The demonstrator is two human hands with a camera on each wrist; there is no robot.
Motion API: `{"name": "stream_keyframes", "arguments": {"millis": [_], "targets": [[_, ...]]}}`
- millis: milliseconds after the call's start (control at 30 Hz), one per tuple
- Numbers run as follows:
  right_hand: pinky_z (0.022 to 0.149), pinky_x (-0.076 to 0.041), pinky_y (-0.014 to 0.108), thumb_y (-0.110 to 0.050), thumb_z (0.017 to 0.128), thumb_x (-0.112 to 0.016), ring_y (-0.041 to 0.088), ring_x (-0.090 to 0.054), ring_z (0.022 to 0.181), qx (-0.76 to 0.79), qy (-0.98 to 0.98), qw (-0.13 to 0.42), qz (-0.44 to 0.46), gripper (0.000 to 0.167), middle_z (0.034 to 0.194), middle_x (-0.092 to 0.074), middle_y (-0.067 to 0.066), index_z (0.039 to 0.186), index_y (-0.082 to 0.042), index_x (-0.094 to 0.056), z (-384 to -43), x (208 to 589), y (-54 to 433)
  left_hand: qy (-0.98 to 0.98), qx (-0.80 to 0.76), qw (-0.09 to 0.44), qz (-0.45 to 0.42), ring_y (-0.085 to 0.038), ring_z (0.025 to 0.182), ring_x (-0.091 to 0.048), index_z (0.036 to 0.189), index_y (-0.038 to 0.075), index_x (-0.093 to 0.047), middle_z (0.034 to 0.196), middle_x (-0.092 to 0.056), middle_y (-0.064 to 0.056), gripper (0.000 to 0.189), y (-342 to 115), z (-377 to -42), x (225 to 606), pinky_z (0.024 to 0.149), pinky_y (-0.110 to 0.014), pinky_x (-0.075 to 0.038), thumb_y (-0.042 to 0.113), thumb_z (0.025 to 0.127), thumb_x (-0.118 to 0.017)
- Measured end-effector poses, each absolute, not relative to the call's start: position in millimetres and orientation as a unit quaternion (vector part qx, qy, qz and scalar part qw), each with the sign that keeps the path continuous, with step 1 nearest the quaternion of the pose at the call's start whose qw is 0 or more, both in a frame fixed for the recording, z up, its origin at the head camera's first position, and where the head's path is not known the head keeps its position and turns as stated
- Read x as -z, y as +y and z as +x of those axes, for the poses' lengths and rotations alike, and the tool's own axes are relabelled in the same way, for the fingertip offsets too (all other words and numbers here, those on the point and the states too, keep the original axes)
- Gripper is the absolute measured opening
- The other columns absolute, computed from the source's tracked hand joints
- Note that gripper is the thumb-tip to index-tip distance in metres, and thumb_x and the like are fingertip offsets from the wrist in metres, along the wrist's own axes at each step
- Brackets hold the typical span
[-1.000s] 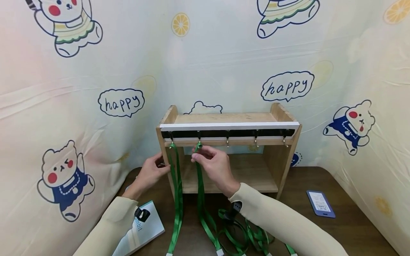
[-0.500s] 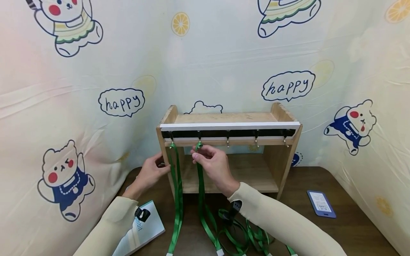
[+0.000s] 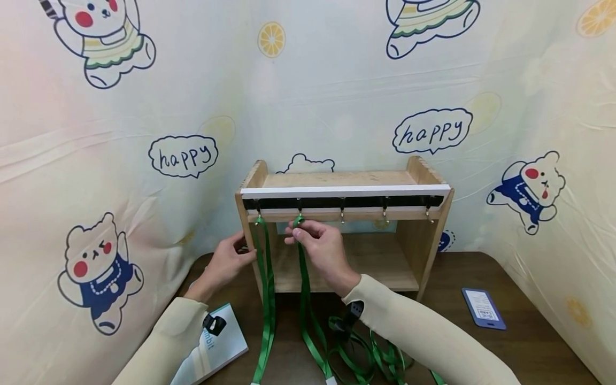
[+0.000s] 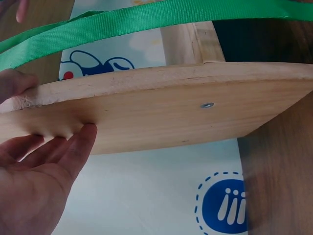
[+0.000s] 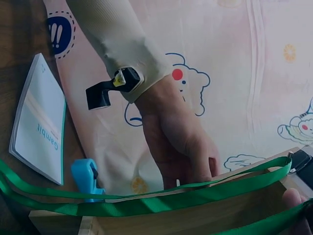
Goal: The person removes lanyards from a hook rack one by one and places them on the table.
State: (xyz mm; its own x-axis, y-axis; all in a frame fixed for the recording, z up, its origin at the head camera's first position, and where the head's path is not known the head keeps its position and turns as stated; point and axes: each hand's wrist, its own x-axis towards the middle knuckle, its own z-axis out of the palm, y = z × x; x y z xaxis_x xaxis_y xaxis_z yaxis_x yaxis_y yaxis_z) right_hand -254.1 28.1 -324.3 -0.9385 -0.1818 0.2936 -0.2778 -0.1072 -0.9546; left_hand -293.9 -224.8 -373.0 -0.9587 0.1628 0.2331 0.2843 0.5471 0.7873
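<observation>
My left hand (image 3: 228,264) grips the left side panel of a small wooden shelf (image 3: 406,262). In the left wrist view its thumb lies at the panel's front edge and the fingers press the outer face (image 4: 156,115). My right hand (image 3: 323,254) pinches a green lanyard (image 3: 303,272) just under the second hook (image 3: 300,208) from the left. The strap's top loop is at that hook, and its lower end trails onto the table. Another green lanyard (image 5: 161,201) hangs from the leftmost hook, close beside my left hand.
Several hooks, such as the middle one (image 3: 343,214), line the shelf's front rail without straps. More green lanyards (image 3: 356,353) lie tangled below my right forearm. A blue card holder (image 3: 483,308) lies at right, a white book (image 3: 214,342) at left. A light-blue clip (image 5: 85,177) shows in the right wrist view.
My right fingertips shift slightly at the lanyard's top, and the strap below them swings a little to the right. My left hand stays on the shelf panel.
</observation>
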Motion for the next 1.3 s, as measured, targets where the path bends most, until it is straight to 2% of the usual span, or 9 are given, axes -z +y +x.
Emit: {"name": "stream_keyframes", "arguments": {"millis": [267, 633, 1067, 1300], "targets": [[0.102, -0.055, 0.032, -0.011, 0.1, -0.062, 0.02, -0.077, 0.099, -0.741, -0.647, 0.018, 0.178, 0.025, 0.118, -0.075, 0.014, 0.12, 0.0, -0.07, -251.0, 323.6, 27.2, -0.873, 0.466, 0.061, -0.13, -0.037, 0.12, -0.061, 0.153, 0.014, -0.042, 0.139, -0.059, -0.019, 0.062, -224.9, -293.7, 373.4, 0.1, -0.053, -0.056, 0.018, 0.096, -0.066], [0.105, -0.054, 0.034, -0.011, 0.1, -0.061, 0.021, -0.077, 0.101, -0.742, -0.627, -0.001, 0.236, 0.026, 0.118, -0.074, 0.018, 0.121, 0.002, -0.069, -236.4, 329.6, 32.8, -0.871, 0.466, 0.067, -0.139, -0.037, 0.119, -0.062, 0.153, 0.015, -0.043, 0.138, -0.061, -0.018, 0.061, -224.6, -295.2, 371.0, 0.101, -0.053, -0.056, 0.018, 0.096, -0.066], [0.104, -0.055, 0.04, -0.016, 0.101, -0.062, 0.018, -0.076, 0.102, -0.747, -0.619, -0.073, 0.23, 0.034, 0.12, -0.073, 0.02, 0.124, 0.009, -0.064, -213.7, 362.8, 38.9, -0.873, 0.464, 0.067, -0.137, -0.037, 0.12, -0.062, 0.153, 0.015, -0.043, 0.138, -0.06, -0.019, 0.061, -224.6, -294.3, 373.5, 0.101, -0.054, -0.056, 0.017, 0.097, -0.066], [0.103, -0.056, 0.037, -0.015, 0.1, -0.063, 0.013, -0.076, 0.099, -0.759, -0.602, -0.116, 0.218, 0.033, 0.118, -0.074, 0.018, 0.123, 0.009, -0.065, -200.5, 379.1, 46.9, -0.874, 0.463, 0.067, -0.135, -0.038, 0.12, -0.061, 0.153, 0.014, -0.042, 0.138, -0.06, -0.019, 0.062, -224.6, -294.2, 372.7, 0.1, -0.053, -0.056, 0.016, 0.096, -0.065]]}}
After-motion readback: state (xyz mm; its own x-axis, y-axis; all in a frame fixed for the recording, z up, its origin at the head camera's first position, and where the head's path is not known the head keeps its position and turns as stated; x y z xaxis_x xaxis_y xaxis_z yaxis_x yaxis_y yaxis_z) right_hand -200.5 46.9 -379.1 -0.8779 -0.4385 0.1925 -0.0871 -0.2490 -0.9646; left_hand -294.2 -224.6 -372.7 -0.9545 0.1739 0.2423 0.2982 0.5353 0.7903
